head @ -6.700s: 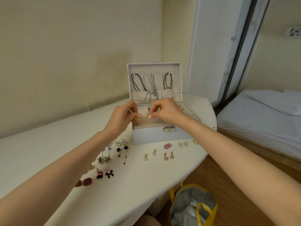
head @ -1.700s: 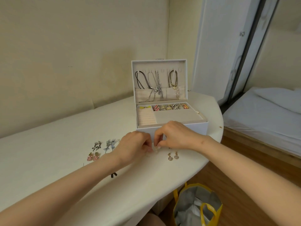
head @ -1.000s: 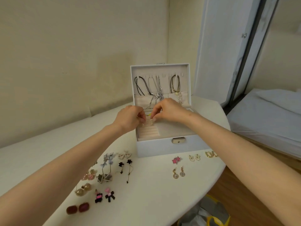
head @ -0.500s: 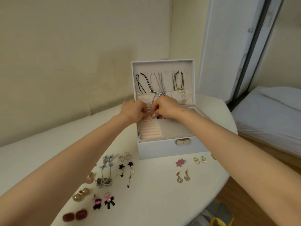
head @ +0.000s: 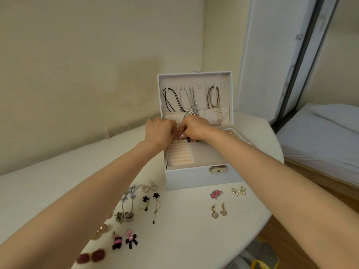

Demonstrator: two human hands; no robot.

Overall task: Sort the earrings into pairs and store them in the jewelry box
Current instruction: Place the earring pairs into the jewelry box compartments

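The white jewelry box [head: 194, 179] stands open on the white table [head: 184, 239], with necklaces hanging in its lid [head: 194, 80]. My left hand [head: 159, 131] and my right hand [head: 195, 128] meet over the box's back left compartment. Their fingertips pinch something small and glinting between them, apparently small earrings [head: 177, 133]. Paired earrings lie in front of the box: pink stars [head: 215, 194], gold round drops [head: 218, 212], small pearl hoops [head: 238, 191], pearl hearts [head: 149, 187], black flower drops [head: 151, 202] and black-and-pink bows [head: 124, 240].
Long blue butterfly earrings [head: 128, 206], gold rounds [head: 100, 231] and dark red studs [head: 91, 256] lie at the lower left. A ridged ring pad [head: 180, 156] fills the box's front left. A bed [head: 320, 136] stands on the right, and a yellow-handled bag [head: 258, 264] sits below the table edge.
Both hands lifted a small pair of earrings from the table in front of the box and carried it to the back left compartment, where they now hover close together.
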